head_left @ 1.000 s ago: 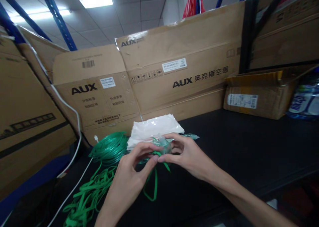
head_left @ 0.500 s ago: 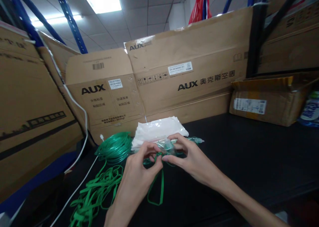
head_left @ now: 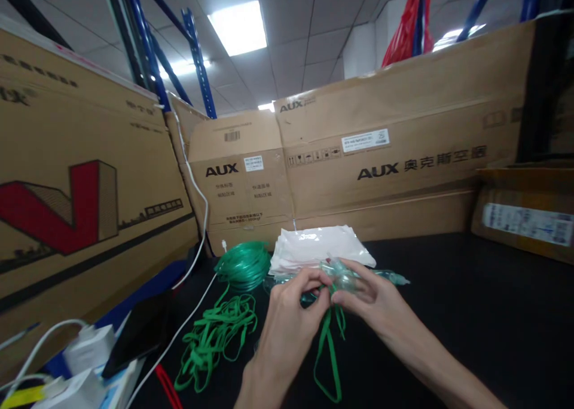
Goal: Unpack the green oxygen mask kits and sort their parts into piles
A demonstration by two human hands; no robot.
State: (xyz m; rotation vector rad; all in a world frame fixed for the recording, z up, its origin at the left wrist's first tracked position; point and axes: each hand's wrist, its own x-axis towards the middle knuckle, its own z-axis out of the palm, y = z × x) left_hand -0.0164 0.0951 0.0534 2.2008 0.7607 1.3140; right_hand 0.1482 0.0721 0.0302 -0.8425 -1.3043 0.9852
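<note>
My left hand (head_left: 293, 313) is closed, thumb and forefinger pinching a green elastic strap (head_left: 330, 355) whose loop hangs below the fingers. Against it, my right hand (head_left: 372, 292) is closed around a clear greenish plastic mask (head_left: 343, 274). The strap meets the mask between both hands, where fingers partly hide the joint. Behind them lie white plastic bags (head_left: 318, 247), and a clear green plastic part (head_left: 390, 276) shows just past my right hand. To the left are a coil of green tubing (head_left: 244, 266) and a tangled pile of green straps (head_left: 215, 334).
Cardboard panels (head_left: 323, 200) stand along the back of the black table (head_left: 430, 313). An open carton (head_left: 520, 217) sits at the right. A white cable (head_left: 179, 325) crosses the left side, near white plugs (head_left: 89, 349) and a dark phone-like slab (head_left: 139, 331).
The view has turned left, bringing the plugs and dark slab into sight. Both hands stay together at the mask; a second, short piece of strap now hangs beside the loop.
</note>
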